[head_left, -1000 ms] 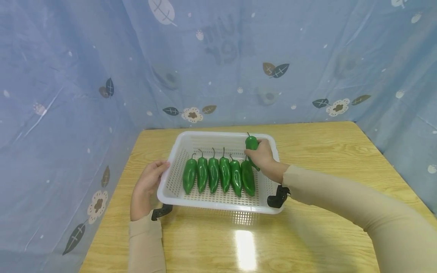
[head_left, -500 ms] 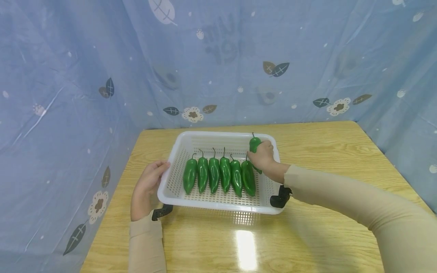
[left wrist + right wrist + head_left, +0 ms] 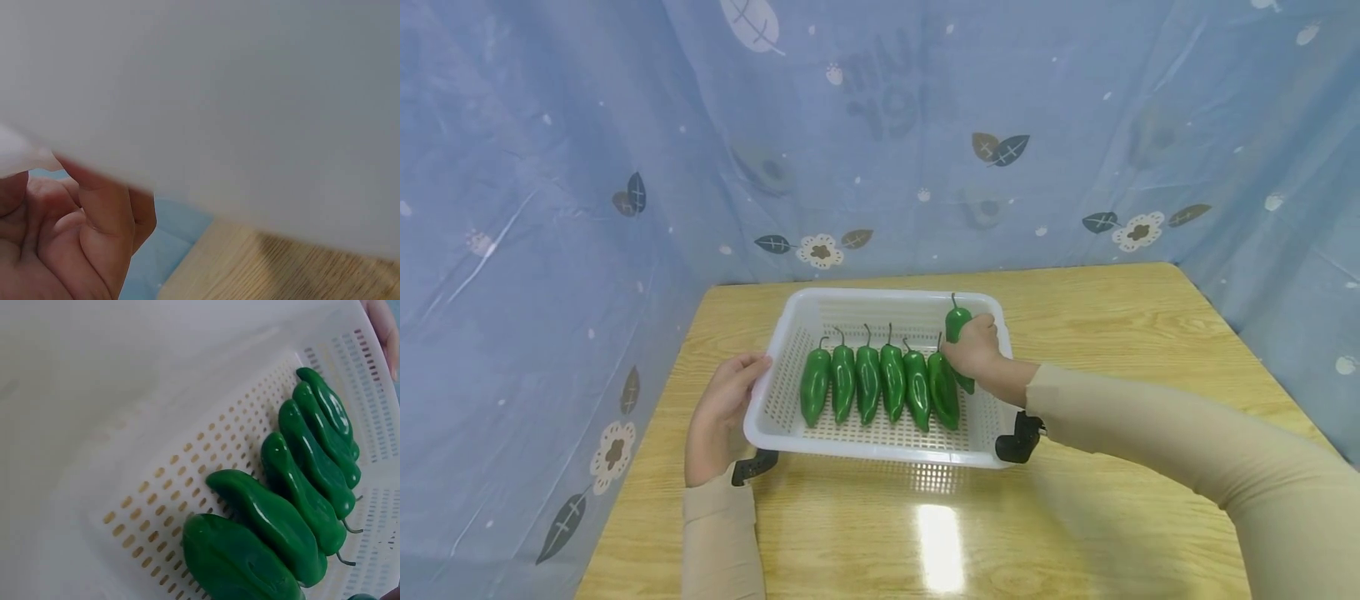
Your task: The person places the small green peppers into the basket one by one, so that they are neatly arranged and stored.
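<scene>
A white plastic basket [image 3: 880, 454] with perforated sides holds several green chili peppers [image 3: 868, 385] lying side by side, stems toward the far side. In the head view my left hand [image 3: 726, 398] grips the basket's left rim, its fingers partly hidden under the basket wall in the left wrist view. My right hand [image 3: 976, 346] reaches in over the basket's right side and holds another green chili pepper [image 3: 957, 321], stem pointing away, just right of the row. The hand covers the middle of that pepper. The right wrist view shows the row of peppers [image 3: 300, 487] from close by.
The basket stands on a wooden table [image 3: 850, 533], near its back edge. Blue patterned cloth [image 3: 880, 167] hangs behind and at both sides. Black wrist camera mounts [image 3: 1018, 437] sit at both wrists, the right one overlapping the basket's front right corner.
My right hand has carried its pepper slightly right, away from the row, then lowered it nearer the front, down into the basket. My left hand keeps its grip on the rim.
</scene>
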The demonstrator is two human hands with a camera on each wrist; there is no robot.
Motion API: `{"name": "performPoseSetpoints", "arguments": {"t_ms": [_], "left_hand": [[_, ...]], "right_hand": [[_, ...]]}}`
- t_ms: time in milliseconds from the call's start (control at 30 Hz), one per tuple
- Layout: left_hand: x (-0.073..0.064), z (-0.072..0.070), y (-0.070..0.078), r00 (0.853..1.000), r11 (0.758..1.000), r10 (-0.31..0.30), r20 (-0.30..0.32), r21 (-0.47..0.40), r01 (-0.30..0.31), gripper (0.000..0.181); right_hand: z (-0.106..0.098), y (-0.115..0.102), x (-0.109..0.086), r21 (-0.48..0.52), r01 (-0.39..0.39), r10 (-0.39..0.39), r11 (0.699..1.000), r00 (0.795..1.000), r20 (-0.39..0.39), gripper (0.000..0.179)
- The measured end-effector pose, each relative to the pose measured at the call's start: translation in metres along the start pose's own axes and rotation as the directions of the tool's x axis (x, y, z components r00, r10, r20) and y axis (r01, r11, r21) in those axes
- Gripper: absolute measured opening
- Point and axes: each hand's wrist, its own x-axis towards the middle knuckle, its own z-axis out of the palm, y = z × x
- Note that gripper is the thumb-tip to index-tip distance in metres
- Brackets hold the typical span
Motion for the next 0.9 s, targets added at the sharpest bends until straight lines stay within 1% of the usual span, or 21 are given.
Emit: {"name": "performPoseSetpoints", "arguments": {"t_ms": [200, 333, 500, 667, 733, 900], "left_hand": [[0.000, -0.002, -0.001, 1.000, 1.000, -0.013, 0.001, 0.001, 0.013, 0.047], [-0.001, -0.003, -0.002, 1.000, 1.000, -0.018, -0.003, 0.004, 0.018, 0.048], [0.001, -0.005, -0.002, 1.000, 1.000, -0.003, -0.003, 0.008, 0.003, 0.048], [0.004, -0.004, -0.003, 1.000, 0.999, -0.016, -0.010, 0.028, 0.017, 0.047], [0.005, -0.004, -0.004, 1.000, 1.000, -0.023, -0.007, 0.021, 0.023, 0.046], [0.007, -0.005, -0.008, 1.000, 1.000, -0.009, 0.016, -0.014, 0.010, 0.041]], "right_hand": [[0.008, 0.001, -0.005, -0.061, 0.003, -0.003, 0.998, 1.000, 0.005, 0.079], [0.013, 0.000, -0.009, -0.123, 0.012, -0.011, 0.992, 1.000, 0.016, 0.076], [0.018, 0.001, -0.010, -0.201, 0.008, -0.003, 0.980, 1.000, 0.026, 0.072], [0.024, 0.002, -0.009, -0.319, -0.014, 0.020, 0.948, 1.000, 0.016, 0.071], [0.027, 0.002, -0.008, -0.355, -0.024, 0.031, 0.935, 0.999, 0.014, 0.071], [0.034, 0.004, -0.007, -0.446, -0.027, 0.031, 0.895, 1.000, 0.003, 0.065]]}}
